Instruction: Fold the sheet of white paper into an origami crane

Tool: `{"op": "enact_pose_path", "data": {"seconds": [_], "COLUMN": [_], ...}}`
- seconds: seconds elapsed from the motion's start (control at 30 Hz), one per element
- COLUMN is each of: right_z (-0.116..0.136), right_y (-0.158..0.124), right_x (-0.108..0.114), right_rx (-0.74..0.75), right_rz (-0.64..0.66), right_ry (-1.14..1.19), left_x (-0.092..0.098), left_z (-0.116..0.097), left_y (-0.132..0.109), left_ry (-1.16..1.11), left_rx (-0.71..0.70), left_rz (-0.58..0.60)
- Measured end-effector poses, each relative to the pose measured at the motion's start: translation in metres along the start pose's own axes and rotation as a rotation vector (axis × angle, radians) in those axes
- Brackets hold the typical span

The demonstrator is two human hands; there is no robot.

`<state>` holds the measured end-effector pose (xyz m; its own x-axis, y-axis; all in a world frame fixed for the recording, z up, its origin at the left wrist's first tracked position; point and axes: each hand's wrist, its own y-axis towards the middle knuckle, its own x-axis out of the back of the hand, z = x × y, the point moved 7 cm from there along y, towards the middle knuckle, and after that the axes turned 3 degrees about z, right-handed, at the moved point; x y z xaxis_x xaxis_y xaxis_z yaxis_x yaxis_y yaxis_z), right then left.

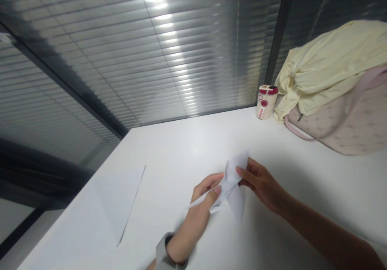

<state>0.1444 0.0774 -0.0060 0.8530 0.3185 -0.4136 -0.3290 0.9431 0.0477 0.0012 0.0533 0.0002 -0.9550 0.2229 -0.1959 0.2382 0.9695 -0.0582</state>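
Observation:
A folded piece of white paper is held between my two hands above the white table. My left hand pinches its lower left part, thumb on top and fingers behind. On the upper right, my right hand grips a folded flap, with the thumb in front and the other fingers partly hidden behind. One pointed flap hangs down between the hands, and a thin point sticks out to the left past my left thumb. The exact folded shape is hard to make out.
Flat white paper sheets lie at the table's left. At the back stands a coffee-cup-shaped container, beside a pink bag with a pale yellow cloth over it. The white table ends at a blind-covered glass wall.

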Motion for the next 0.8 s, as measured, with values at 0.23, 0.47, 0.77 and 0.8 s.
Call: {"op": "enact_pose_path", "data": {"seconds": [0.23, 0.47, 0.77, 0.8], "right_z": [0.020, 0.038, 0.061, 0.061], "right_y": [-0.004, -0.014, -0.039, -0.041], "right_x": [-0.001, 0.013, -0.010, -0.014], "right_rx": [0.184, 0.324, 0.578, 0.560], "right_rz": [0.143, -0.245, -0.381, -0.364], "right_ry": [-0.166, -0.626, -0.868, -0.847], "left_x": [-0.031, -0.022, 0.005, 0.008], "left_z": [0.017, 0.039, -0.026, -0.026], "left_y": [-0.003, -0.010, -0.025, -0.031], "left_ry": [-0.695, -0.523, 0.462, 0.495], "left_rx": [0.415, 0.653, -0.238, -0.201], "left_rz": [0.337, 0.204, -0.048, -0.107]}}
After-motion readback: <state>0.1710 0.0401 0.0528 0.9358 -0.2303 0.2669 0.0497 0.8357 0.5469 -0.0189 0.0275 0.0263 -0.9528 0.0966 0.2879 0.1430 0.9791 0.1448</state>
